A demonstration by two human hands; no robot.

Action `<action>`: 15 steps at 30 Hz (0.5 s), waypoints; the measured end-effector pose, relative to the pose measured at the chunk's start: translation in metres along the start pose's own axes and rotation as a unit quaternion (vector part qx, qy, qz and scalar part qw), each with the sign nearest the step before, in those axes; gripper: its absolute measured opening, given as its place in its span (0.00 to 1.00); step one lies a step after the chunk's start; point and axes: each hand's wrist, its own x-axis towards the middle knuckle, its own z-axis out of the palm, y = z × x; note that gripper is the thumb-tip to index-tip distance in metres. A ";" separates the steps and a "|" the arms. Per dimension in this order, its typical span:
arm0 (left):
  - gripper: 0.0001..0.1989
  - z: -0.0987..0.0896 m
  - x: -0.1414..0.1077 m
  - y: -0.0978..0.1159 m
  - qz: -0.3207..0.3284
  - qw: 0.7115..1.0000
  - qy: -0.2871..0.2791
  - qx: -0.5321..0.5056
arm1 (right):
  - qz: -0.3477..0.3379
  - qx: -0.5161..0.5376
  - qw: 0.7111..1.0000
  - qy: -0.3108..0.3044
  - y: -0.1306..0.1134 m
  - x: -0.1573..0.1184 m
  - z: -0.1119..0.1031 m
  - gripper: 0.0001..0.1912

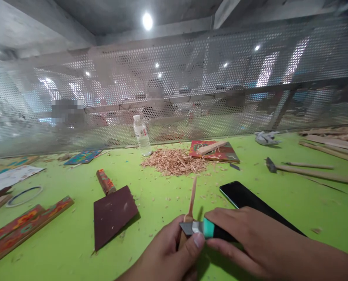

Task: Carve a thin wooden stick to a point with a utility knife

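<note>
In my left hand (169, 249) is a slim carved wooden stick (192, 197), its thin end pointing away from me over the table. My right hand (244, 234) is wrapped round the black and teal handle of a carving knife (209, 228). The knife's short grey blade lies across the thicker part of the wood, just above my left thumb, which touches the knife near the blade's base. My left fingers hide the lower end of the stick. Beside my right hand lies a black phone (250, 201), partly covered by that hand.
A heap of wood shavings (175, 160) lies ahead, near a water bottle (142, 136) and a painted board (231, 152). Dark red sandpaper (115, 216) and painted wood pieces (30, 226) are at left. A hammer (308, 171) rests at right. Perforated metal sheeting (176, 97) borders the green table.
</note>
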 end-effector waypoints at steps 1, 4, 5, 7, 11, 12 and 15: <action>0.28 0.000 0.000 0.000 -0.005 1.000 -0.002 0.007 | 0.002 0.000 1.000 -0.002 0.000 -0.001 0.000 0.16; 0.29 0.001 0.000 0.000 -0.001 0.999 0.017 0.046 | 0.011 0.003 1.000 -0.005 0.001 -0.002 0.002 0.17; 0.29 0.001 0.001 0.000 0.005 0.998 0.029 0.057 | 0.015 0.004 1.000 -0.005 0.001 -0.002 0.002 0.17; 0.30 0.002 0.001 0.001 0.022 0.996 0.053 0.063 | 0.023 0.006 1.000 -0.006 0.001 -0.002 0.003 0.17; 0.29 0.003 0.000 0.004 0.055 0.993 0.078 0.075 | 0.037 0.006 0.999 0.004 0.000 -0.001 0.004 0.16; 0.29 0.003 0.000 0.005 0.053 0.992 0.077 0.080 | 0.044 0.006 0.999 0.009 0.000 -0.001 0.004 0.16; 0.29 0.002 0.000 0.005 0.041 0.992 0.072 0.090 | 0.048 0.005 0.999 0.025 -0.001 -0.002 0.006 0.15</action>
